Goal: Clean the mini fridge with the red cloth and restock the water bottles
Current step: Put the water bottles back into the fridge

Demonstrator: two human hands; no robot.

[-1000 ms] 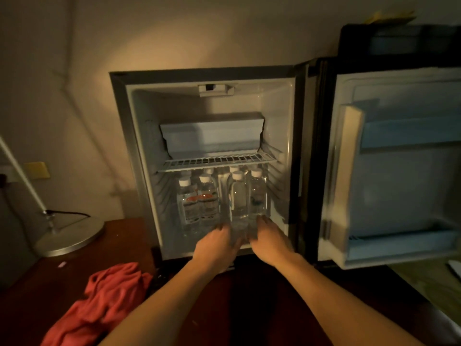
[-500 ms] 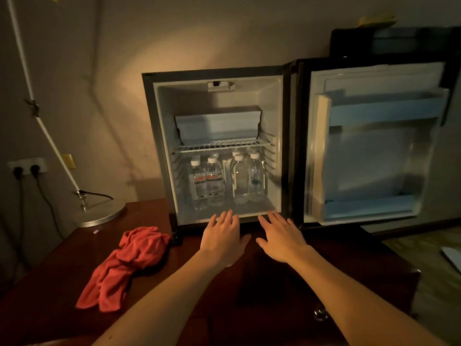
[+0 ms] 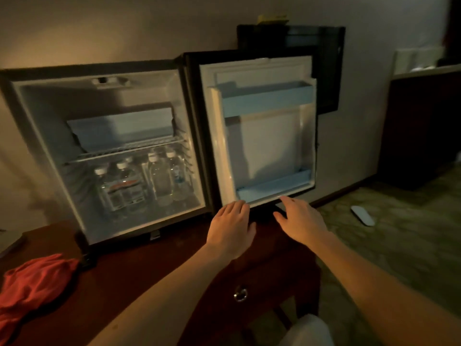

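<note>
Left hand (image 3: 230,224) and right hand (image 3: 300,221) bare, no rings, no watch; forearms bare, no sleeves visible.

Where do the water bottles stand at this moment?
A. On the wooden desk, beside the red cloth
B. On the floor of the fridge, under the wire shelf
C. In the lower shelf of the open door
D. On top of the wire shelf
B: the water bottles stand upright on the bottom of the mini fridge, below the wire shelf; the door shelves hold nothing.
</note>
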